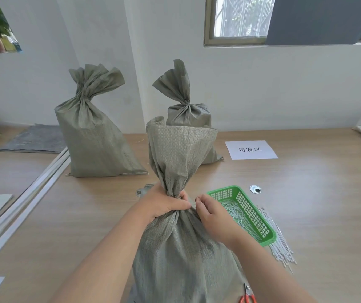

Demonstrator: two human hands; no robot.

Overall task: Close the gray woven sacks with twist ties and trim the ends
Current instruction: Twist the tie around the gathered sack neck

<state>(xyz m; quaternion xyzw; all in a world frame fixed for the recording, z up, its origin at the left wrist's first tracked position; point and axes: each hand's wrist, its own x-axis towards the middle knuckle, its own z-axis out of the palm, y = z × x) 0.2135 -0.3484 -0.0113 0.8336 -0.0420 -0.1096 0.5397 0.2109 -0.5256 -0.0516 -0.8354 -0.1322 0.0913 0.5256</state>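
Near centre, the gray woven sack in hand (186, 248) stands upright on the pale wooden table (306, 193). Its mouth is gathered into a tight neck, and the loose top flares open above.

The left hand (164, 202) is clenched round that neck, thumb across the front, holding the gather. The right hand (212, 213) sits just right of the neck with its fingers curled in toward it. We cannot tell whether they pinch a tie; no tie shows clearly on the neck.

Progress, as we judge it:
- Two more gray woven sacks stand far off, one to the left (94, 136) and one in the middle (186, 110).
- Both have cinched necks and hold their shape unaided, so they look closed. Their ties are too small to make out, so we cannot confirm the trimming.
- The near sack looks gathered but not yet tied. Tying and trimming are left.

Supplies, right of the sack:
- A green perforated plastic basket (251, 213) holds thin white ties (234, 211).
- A loose bundle of longer white ties (282, 248) lies on the table just beyond the basket's right side.
- Red-handled scissors (248, 297) lie at the near edge, untouched.

Writing: a white paper sheet (250, 149), far right of the middle sack, reads "待发区" in black. We see no brand marks on the sacks.
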